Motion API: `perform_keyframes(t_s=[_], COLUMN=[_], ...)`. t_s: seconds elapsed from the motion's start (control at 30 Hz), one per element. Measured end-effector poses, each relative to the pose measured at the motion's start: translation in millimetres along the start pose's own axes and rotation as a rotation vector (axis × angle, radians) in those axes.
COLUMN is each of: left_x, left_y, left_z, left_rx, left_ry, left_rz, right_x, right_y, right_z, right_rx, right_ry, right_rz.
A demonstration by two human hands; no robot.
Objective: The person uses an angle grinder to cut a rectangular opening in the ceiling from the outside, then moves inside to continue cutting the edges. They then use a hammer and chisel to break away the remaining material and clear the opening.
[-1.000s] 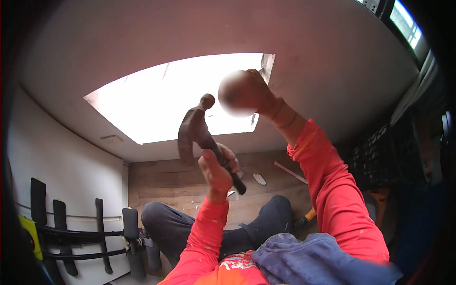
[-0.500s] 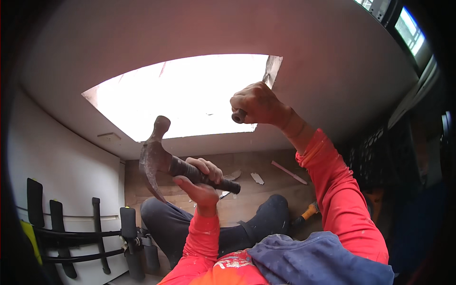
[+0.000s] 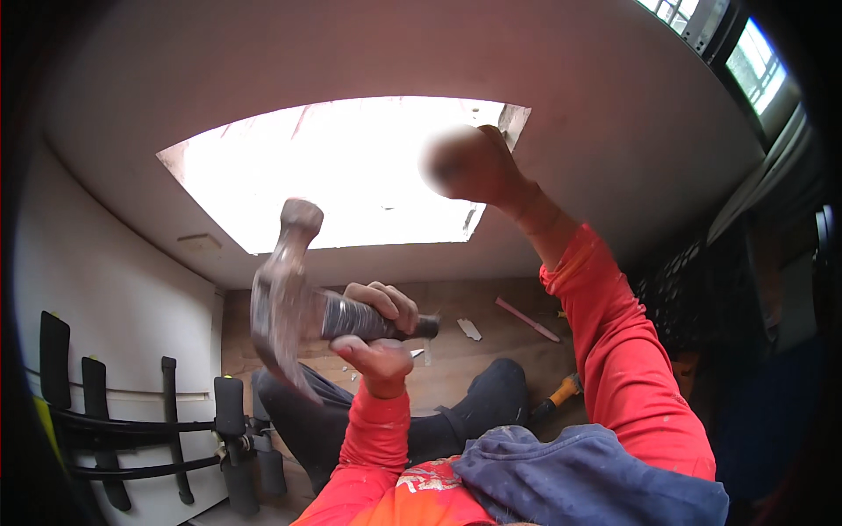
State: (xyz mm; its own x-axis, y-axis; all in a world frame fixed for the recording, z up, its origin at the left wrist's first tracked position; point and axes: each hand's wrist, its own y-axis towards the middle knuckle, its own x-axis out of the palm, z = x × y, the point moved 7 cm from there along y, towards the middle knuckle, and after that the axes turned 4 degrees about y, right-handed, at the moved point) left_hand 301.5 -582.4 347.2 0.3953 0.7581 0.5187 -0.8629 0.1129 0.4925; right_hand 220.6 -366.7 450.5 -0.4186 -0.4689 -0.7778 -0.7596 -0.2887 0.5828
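My left hand [image 3: 382,329] is wrapped round the dark, ribbed grip of a claw hammer [image 3: 279,289]. The hammer head is smeared by motion, its striking face up and its claw down toward my left knee. My right hand [image 3: 487,171] is raised and closed at the right end of a bright, overexposed opening [image 3: 324,193] in the pale wall [image 3: 596,131]. It grips a short dark rod [image 3: 449,165] with a round end, now blurred. The rod's far end is hidden, and I cannot tell whether it touches the opening's edge.
An orange-and-black tool [image 3: 558,394] lies by my right foot. On the wooden floor [image 3: 456,302] are a pink strip [image 3: 528,319] and a whitish chip [image 3: 469,329]. A rack with black padded handles [image 3: 230,408] stands at left before a white cabinet [image 3: 132,307]; a black crate [image 3: 693,289] is at right.
The hammer has swung slightly and its head is now blurred. My right hand has risen a little, and the rod's end, sharp before, is smeared. The whole view has shifted slightly.
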Motion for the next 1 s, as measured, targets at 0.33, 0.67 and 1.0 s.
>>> perform_keyframes(t_s=[0.33,0.67,1.0], left_x=[15.5,-3.3,-6.6], left_y=[4.1,16.6,1.1], left_z=[-5.1,-7.5,-32.1], left_rx=[0.124,0.199,0.132], left_ry=[-0.206,-0.222,-0.241], left_rz=[-0.073,0.003,-0.095], right_x=[1.9,9.4,18.9], right_y=[1.3,0.6,-2.9], right_z=[7.1,4.2,12.6], right_rx=[0.07,-0.048,-0.003], right_ry=[-0.03,-0.019,-0.046], right_rz=[-0.037,-0.014,-0.031])
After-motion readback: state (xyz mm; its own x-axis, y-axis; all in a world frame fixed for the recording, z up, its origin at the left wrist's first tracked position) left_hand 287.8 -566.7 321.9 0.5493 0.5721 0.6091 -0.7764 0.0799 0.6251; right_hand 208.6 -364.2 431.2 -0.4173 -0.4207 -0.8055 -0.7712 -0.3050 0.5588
